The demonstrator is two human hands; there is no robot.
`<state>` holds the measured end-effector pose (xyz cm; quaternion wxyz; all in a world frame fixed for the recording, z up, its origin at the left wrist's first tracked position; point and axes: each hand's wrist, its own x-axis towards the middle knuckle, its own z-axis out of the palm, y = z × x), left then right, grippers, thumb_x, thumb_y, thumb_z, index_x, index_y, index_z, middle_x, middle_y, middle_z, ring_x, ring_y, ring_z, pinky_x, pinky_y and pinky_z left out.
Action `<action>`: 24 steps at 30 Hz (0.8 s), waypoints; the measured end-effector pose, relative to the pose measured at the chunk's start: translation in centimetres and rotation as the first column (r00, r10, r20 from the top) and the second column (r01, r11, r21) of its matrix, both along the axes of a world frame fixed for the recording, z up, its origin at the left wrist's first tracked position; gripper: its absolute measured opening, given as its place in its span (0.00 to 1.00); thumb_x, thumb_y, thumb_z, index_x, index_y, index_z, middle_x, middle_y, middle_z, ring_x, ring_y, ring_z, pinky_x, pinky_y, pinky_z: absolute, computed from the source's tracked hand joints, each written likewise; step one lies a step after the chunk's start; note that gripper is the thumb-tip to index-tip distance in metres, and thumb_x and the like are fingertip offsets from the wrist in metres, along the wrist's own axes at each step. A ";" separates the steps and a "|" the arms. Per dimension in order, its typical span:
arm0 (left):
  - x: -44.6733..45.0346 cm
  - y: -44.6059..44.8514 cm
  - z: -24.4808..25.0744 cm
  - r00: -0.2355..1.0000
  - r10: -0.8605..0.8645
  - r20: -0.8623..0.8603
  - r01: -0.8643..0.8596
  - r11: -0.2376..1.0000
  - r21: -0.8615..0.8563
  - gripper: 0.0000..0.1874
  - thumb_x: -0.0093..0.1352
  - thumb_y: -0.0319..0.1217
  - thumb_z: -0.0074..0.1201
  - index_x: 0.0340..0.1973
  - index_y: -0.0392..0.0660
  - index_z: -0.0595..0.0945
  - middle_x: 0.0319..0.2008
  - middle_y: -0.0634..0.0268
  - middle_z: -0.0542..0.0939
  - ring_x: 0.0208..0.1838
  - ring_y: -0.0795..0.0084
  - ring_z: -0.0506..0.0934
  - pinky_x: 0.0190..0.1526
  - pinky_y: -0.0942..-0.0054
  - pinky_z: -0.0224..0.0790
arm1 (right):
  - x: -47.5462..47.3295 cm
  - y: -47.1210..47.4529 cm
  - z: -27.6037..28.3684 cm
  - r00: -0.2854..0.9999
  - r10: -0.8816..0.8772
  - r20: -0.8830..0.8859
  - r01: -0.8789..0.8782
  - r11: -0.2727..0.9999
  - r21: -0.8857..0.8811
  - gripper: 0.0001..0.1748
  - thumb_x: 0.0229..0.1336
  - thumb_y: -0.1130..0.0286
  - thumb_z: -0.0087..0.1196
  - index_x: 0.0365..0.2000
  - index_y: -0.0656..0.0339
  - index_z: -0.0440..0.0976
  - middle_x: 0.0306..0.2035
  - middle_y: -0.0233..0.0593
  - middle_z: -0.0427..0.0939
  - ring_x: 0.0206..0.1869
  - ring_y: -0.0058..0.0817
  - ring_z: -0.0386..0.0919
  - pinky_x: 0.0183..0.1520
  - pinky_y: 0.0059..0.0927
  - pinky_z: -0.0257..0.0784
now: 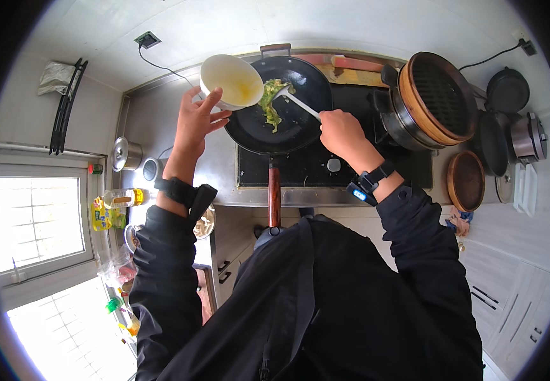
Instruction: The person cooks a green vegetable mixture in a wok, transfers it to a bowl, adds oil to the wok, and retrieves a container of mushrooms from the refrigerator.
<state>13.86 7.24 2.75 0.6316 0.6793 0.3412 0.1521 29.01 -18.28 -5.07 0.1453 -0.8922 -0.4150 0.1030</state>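
Note:
My left hand (200, 115) grips a white bowl (229, 81) by its near side and tilts it over the left part of a black wok (299, 126). A yellow liquid film coats the bowl's inside. In my right hand (344, 133) is the white handle of a cooking spoon or spatula (301, 101), whose head rests at a green and pale food mixture (271, 102). That mixture lies in the wok below the bowl's rim, one strand trailing towards me. The wok's wooden handle (274, 193) points at my body.
Right of the wok stands a steel pot (396, 119) topped by a wooden-rimmed steamer (410, 90). A gas stove (360, 164) lies beneath. A lidded steel canister (126, 155) and an oil bottle (125, 197) stand left. Further right are a rice cooker (525, 135) and a round wooden-rimmed tray (466, 181).

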 end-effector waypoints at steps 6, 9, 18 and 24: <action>-0.4 0.2 0.4 0.999 0.029 0.022 -0.029 1.000 -0.012 0.42 0.71 0.45 0.62 0.68 0.35 0.57 0.52 0.43 0.78 0.45 0.56 0.85 0.46 0.63 0.82 | 0.8 4.1 -1.2 0.999 -0.036 0.023 0.033 0.994 0.107 0.05 0.57 0.74 0.55 0.32 0.65 0.78 0.31 0.54 0.82 0.36 0.54 0.82 0.40 0.52 0.79; -0.4 0.2 0.3 1.000 0.028 -0.003 -0.028 1.000 0.000 0.42 0.71 0.44 0.62 0.68 0.34 0.57 0.52 0.42 0.78 0.45 0.56 0.85 0.46 0.62 0.82 | -0.7 5.1 -1.3 1.000 -0.005 -0.003 0.005 0.999 0.047 0.11 0.57 0.74 0.50 0.32 0.65 0.84 0.34 0.54 0.84 0.38 0.52 0.84 0.41 0.47 0.81; -0.3 0.8 -0.5 0.999 -0.023 -0.034 0.025 0.998 0.058 0.45 0.68 0.49 0.65 0.68 0.38 0.59 0.52 0.48 0.79 0.45 0.61 0.85 0.47 0.67 0.81 | -3.6 -4.9 4.7 0.996 0.087 0.011 -0.088 0.996 0.004 0.04 0.55 0.76 0.57 0.30 0.67 0.79 0.28 0.55 0.81 0.33 0.55 0.81 0.39 0.51 0.77; 0.0 0.7 -1.7 0.990 -0.025 -0.139 0.072 0.936 0.345 0.44 0.65 0.48 0.68 0.68 0.42 0.62 0.50 0.49 0.78 0.41 0.65 0.85 0.42 0.69 0.80 | -3.9 -6.8 5.7 0.995 0.041 -0.090 -0.054 0.988 -0.146 0.04 0.54 0.77 0.56 0.30 0.67 0.79 0.29 0.55 0.81 0.34 0.55 0.81 0.39 0.50 0.77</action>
